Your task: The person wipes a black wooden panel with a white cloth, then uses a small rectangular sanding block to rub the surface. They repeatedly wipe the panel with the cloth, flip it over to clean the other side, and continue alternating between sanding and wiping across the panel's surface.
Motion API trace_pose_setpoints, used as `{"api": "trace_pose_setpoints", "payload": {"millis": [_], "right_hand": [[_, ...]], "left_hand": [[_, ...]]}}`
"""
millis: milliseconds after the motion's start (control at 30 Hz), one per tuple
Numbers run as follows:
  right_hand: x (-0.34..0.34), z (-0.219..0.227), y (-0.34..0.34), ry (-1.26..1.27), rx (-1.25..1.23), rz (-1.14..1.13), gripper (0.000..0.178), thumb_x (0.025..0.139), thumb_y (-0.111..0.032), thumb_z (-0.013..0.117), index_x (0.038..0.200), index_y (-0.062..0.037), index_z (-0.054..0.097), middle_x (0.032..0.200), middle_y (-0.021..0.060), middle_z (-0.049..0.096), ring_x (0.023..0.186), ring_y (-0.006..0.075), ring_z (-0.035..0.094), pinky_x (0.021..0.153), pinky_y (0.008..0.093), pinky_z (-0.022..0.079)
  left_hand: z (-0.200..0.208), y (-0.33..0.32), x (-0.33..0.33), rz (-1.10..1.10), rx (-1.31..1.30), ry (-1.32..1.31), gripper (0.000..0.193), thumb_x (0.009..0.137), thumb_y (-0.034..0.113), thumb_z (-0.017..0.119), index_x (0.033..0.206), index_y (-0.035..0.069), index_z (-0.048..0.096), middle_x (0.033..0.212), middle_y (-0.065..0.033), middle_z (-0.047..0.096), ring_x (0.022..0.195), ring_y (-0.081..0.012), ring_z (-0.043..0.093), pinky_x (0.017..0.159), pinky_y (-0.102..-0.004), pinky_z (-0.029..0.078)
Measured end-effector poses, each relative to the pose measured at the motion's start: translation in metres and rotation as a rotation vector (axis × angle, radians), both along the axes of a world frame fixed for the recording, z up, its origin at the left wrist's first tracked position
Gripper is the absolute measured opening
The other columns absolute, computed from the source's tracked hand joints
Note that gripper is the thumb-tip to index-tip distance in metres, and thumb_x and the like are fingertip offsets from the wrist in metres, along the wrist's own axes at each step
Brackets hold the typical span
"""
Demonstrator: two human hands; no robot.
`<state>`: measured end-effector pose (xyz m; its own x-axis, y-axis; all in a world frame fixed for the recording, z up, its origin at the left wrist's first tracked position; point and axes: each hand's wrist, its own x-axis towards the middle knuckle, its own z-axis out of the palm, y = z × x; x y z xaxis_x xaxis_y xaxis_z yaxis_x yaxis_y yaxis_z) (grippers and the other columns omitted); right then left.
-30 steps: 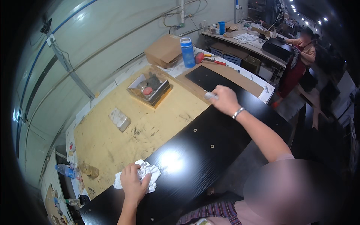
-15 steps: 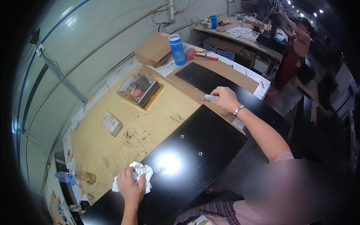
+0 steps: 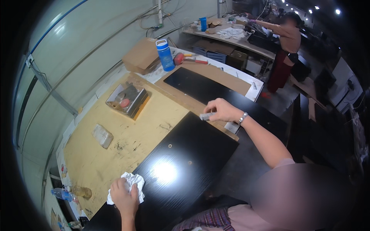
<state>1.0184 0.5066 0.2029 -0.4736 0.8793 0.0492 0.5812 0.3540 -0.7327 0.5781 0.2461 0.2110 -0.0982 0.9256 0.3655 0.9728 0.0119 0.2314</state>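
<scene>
A glossy black panel [image 3: 181, 181] with small round brass-coloured fittings lies across the near side of the yellow work surface. On its left part rests a crumpled white cloth [image 3: 135, 184], with the fingers of my left hand [image 3: 124, 195] curled over it. My right hand [image 3: 223, 110] pinches a small pale grey block [image 3: 207, 116] at the panel's far end; I cannot tell whether the block touches the panel. A second black panel [image 3: 208, 88] lies beyond on brown cardboard.
On the yellow surface [image 3: 88, 154] are a box of small tins [image 3: 127, 99] and a pale wrapped block [image 3: 102, 136]. Behind stand a carton [image 3: 142, 56], a blue bottle [image 3: 165, 56] and a red mallet [image 3: 179, 59]. At left are plastic bottles [image 3: 63, 194]. Another person [image 3: 287, 46] works at a far bench.
My right hand has come nearer with the grey block, from beyond the panel's far end to over its edge. My left hand stays on the cloth. The whole view has shifted.
</scene>
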Motion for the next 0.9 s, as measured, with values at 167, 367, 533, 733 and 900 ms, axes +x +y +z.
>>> {"api": "trace_pose_setpoints", "payload": {"millis": [167,367,533,733,900], "right_hand": [[-0.007,0.0,0.011,0.113,0.146,-0.007,0.034,0.071,-0.021,0.079,0.101,-0.0044,0.079,0.088,0.0129,0.074,0.08,0.0227,0.069,0.073,0.0363,0.054],[-0.02,0.011,0.0,-0.038,0.097,-0.006,0.035,0.07,-0.022,0.077,0.101,-0.0049,0.079,0.094,0.0148,0.076,0.088,0.0301,0.072,0.08,0.0389,0.057],[0.064,0.019,-0.088,0.005,-0.024,0.019,0.035,0.069,-0.02,0.076,0.1,-0.0028,0.078,0.091,0.0135,0.074,0.084,0.025,0.071,0.079,0.0353,0.056],[0.079,0.021,-0.183,0.256,0.071,-0.448,0.027,0.072,-0.007,0.07,0.097,0.0005,0.072,0.086,0.0037,0.063,0.077,0.0114,0.057,0.071,0.0261,0.048],[0.006,0.006,-0.238,0.209,0.474,-0.404,0.032,0.071,-0.005,0.077,0.102,-0.004,0.072,0.095,0.0131,0.068,0.087,0.0324,0.068,0.078,0.0419,0.057]], "left_hand": [[-0.001,0.003,0.003,0.018,-0.013,-0.028,0.037,0.079,0.016,0.075,0.11,0.0,0.059,0.108,-0.0177,0.061,0.103,-0.0404,0.057,0.088,-0.0489,0.046],[-0.007,0.001,-0.003,-0.018,0.043,0.016,0.035,0.081,0.016,0.073,0.109,0.001,0.058,0.107,-0.0184,0.061,0.101,-0.0408,0.056,0.087,-0.0485,0.045],[-0.007,0.001,-0.004,-0.022,0.037,0.038,0.035,0.084,0.02,0.072,0.111,0.0,0.059,0.105,-0.0192,0.061,0.099,-0.041,0.056,0.084,-0.0487,0.045],[-0.005,0.002,0.001,0.011,0.015,0.052,0.036,0.086,0.021,0.072,0.113,0.001,0.06,0.105,-0.0183,0.061,0.099,-0.0408,0.057,0.084,-0.0489,0.045],[-0.006,-0.001,-0.003,0.016,0.015,0.084,0.037,0.086,0.021,0.072,0.114,0.001,0.06,0.107,-0.0176,0.06,0.101,-0.0404,0.056,0.085,-0.0489,0.046]]}}
